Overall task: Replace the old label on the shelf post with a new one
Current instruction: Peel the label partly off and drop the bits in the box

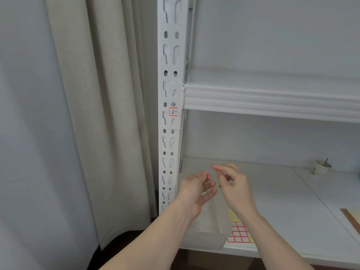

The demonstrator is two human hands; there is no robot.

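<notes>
A white perforated shelf post (169,94) rises through the middle of the view. A small red-bordered label (173,111) marked "2-" is stuck on it just below the upper shelf beam. My left hand (196,189) and my right hand (232,184) hover close together above a translucent plastic bin (206,228) on the lower shelf. Fingers of both hands are loosely curled toward each other. Whether a small label sits between the fingertips I cannot tell. A sheet of red-bordered labels (240,233) on yellow backing lies right of the bin, partly under my right forearm.
A beige curtain (101,114) hangs left of the post. The upper shelf beam (272,100) runs to the right. On the lower shelf (292,201) a small white cup (322,166) stands far right, and a wooden-edged item (350,219) pokes in at the right edge.
</notes>
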